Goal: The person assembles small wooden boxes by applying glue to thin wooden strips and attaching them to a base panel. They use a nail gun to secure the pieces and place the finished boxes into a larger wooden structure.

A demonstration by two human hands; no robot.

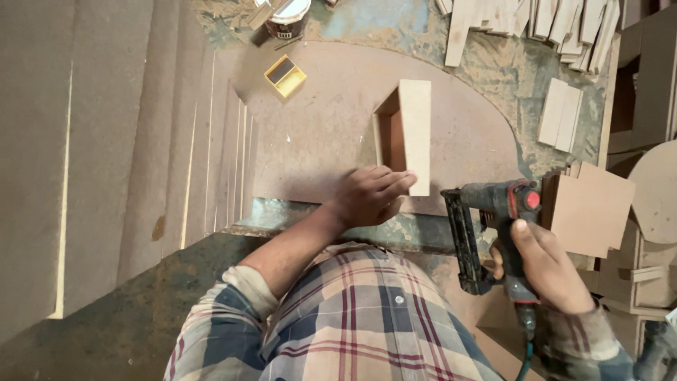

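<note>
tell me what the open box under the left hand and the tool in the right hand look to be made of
Open box: likely raw fibreboard, with matte tan faces, no visible grain and darker inner walls. Nail gun: apparently dark metal and plastic, scuffed and dusty, with a red cap.

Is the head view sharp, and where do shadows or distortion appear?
Head view: mostly sharp, evenly lit; a shadow fills the inside of the open wooden box under the left hand; the right hand holding the nail gun looks slightly soft; board edges bend near the frame sides.
</note>
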